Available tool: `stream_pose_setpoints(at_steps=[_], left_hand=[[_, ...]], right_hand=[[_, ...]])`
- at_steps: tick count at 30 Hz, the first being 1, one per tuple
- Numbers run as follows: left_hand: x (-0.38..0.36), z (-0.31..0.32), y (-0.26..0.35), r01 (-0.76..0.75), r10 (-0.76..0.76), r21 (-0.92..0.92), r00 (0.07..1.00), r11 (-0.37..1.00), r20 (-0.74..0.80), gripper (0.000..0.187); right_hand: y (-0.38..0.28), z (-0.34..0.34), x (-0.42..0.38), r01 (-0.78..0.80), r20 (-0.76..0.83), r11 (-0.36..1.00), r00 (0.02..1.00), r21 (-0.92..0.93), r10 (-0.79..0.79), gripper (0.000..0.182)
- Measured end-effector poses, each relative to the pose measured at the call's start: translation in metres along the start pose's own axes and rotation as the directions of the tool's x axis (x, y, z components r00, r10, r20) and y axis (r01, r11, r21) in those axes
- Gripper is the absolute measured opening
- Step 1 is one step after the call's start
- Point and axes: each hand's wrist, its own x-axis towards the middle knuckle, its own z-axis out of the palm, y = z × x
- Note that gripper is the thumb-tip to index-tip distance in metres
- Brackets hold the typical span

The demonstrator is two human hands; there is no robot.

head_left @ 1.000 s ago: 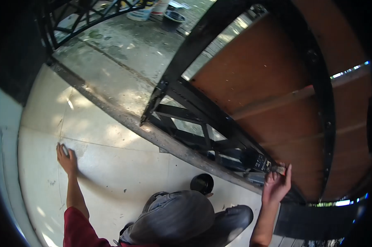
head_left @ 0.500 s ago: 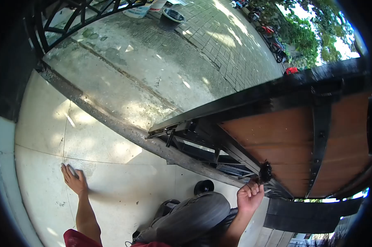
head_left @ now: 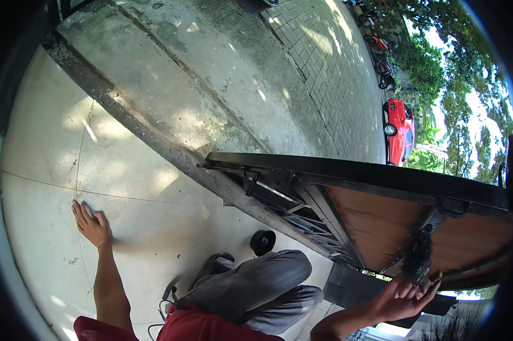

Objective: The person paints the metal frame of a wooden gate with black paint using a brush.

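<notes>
My left hand (head_left: 93, 226) lies flat on the pale tiled floor (head_left: 137, 227) with its fingers stretched out. In my right hand (head_left: 405, 298) is a paintbrush, its dark bristles (head_left: 419, 253) smeared with black and raised against the gate; the handle is mostly hidden by my fingers. The gate has a black metal frame (head_left: 347, 175) and brown wooden panels (head_left: 375, 219). The bristles overlap a black crossbar (head_left: 432, 221) between two panels; whether they press on it is hard to see. A small round black container (head_left: 262, 242) stands on the floor beside my knee.
A dark metal track (head_left: 154, 128) runs along the tile edge under the gate. Beyond it lie rough concrete (head_left: 211, 74) and block paving (head_left: 324, 85). A red car (head_left: 401, 128) and motorcycles (head_left: 384, 62) are parked farther off near trees.
My right hand and the brush have moved right along the gate, away from the lower frame. My view has turned right, bringing the red car fully in. My left hand stays on the floor.
</notes>
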Motion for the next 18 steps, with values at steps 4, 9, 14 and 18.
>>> stream_pose_setpoints(at_steps=[4, 9, 14, 18], left_hand=[[-0.003, 0.002, -0.001, -0.007, 0.007, 0.003, 1.0, 1.0, -0.005, 0.054], [-0.002, 0.001, 0.001, -0.003, 0.003, 0.018, 1.0, 1.0, -0.007, 0.054], [-0.002, 0.002, -0.001, 0.001, -0.001, -0.002, 1.0, 1.0, 0.001, 0.053], [-0.005, 0.002, -0.007, -0.043, 0.043, 0.003, 0.998, 0.999, 0.035, 0.051]], right_hand=[[-0.005, -0.014, 0.018, 0.085, 0.307, 0.98, 0.942, 0.181, -0.139, 0.041], [-0.011, 0.024, -0.008, -0.14, 0.312, 0.918, 0.95, 0.372, 0.018, 0.031], [0.006, 0.012, -0.016, -0.366, 0.389, 0.79, 0.904, 0.493, 0.176, 0.027], [0.021, -0.025, -0.004, -0.407, 0.455, 0.785, 0.872, 0.468, 0.181, 0.027]])
